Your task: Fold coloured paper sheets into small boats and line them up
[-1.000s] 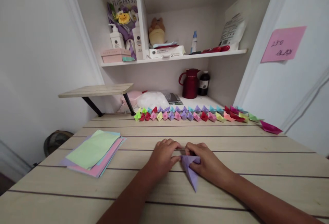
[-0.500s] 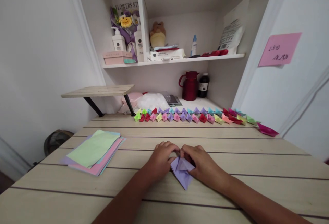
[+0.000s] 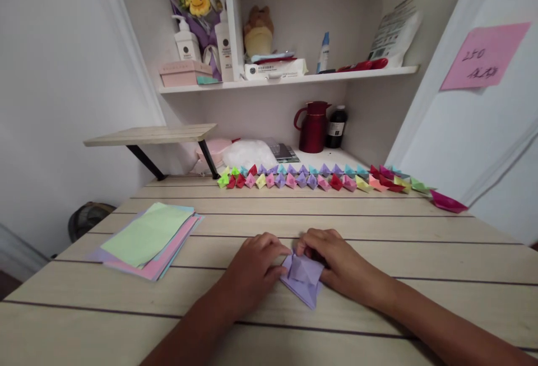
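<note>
A partly folded sheet of purple paper (image 3: 303,279) lies on the table in front of me, with one corner pointing toward me and a raised flap in its middle. My left hand (image 3: 258,262) pinches its left upper edge between thumb and fingers. On the other side, my right hand (image 3: 336,259) grips the right upper part, fingers curled over the top and the thumb partly hidden by the paper. The fingertips of both hands nearly meet at the paper's far corner.
On the left lies a stack of coloured paper (image 3: 149,240), pale green on top. Folded paper boats (image 3: 290,180) stand in rows along the back, with a magenta boat (image 3: 449,202) at the right end. Behind are a small raised shelf (image 3: 151,134) and a red jug (image 3: 313,128).
The purple paper now looks flatter and wider, its flap more spread out. My left hand has shifted slightly left. The whole view has tilted a little downward.
</note>
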Tool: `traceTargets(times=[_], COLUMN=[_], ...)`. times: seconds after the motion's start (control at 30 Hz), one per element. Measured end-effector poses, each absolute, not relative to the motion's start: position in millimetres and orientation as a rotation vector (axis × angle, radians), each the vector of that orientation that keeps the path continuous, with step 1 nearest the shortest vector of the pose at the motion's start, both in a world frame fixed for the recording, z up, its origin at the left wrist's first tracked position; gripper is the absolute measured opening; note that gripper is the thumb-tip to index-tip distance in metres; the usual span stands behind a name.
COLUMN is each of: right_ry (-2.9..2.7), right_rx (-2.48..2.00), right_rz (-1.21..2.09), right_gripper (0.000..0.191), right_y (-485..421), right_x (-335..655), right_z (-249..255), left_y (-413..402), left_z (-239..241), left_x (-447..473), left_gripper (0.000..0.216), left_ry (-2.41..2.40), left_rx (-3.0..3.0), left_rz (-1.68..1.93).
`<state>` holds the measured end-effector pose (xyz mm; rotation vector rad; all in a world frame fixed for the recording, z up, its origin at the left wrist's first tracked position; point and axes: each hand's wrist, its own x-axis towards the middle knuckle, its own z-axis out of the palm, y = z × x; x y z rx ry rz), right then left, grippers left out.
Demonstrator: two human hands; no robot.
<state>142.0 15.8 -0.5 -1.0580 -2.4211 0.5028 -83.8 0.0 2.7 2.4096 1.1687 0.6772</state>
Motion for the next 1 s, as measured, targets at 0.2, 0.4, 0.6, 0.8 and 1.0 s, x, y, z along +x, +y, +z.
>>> traceTargets(times=[0.2, 0.4, 0.6, 0.8, 1.0], right_ry=[-2.287, -2.132, -2.099, -2.202, -2.107], right_rx=[-1.072, -1.137, -1.103, -1.125, -1.103], right_rz=[0.610, 0.800, 0.994, 0.821, 1.131], right_gripper=[0.029, 0.020, 0.024, 0.032, 0.009], right_y=[15.6, 18.5, 19.6, 20.0, 24.5], right_x=[141.2, 141.6, 151.3, 156.9, 163.2], right_z=[1.7, 4.9, 3.5, 6.2, 6.6], left_y=[-3.8, -5.8, -7.7, -13.0, -15.2], left_z=[-4.7, -9.2, -14.0, -14.6, -17.4], left_x=[-78.0, -73.1, -67.9, -59.1, -57.9], left_gripper=[0.018, 0.009, 0.016, 0.020, 0.018], left_ry=[1.233, 1.147, 1.191, 1.309, 1.331], left_rx=[2.519, 2.581, 2.720, 2.837, 2.824], left_rz=[0.604, 0.611, 0.550, 0.447, 0.481])
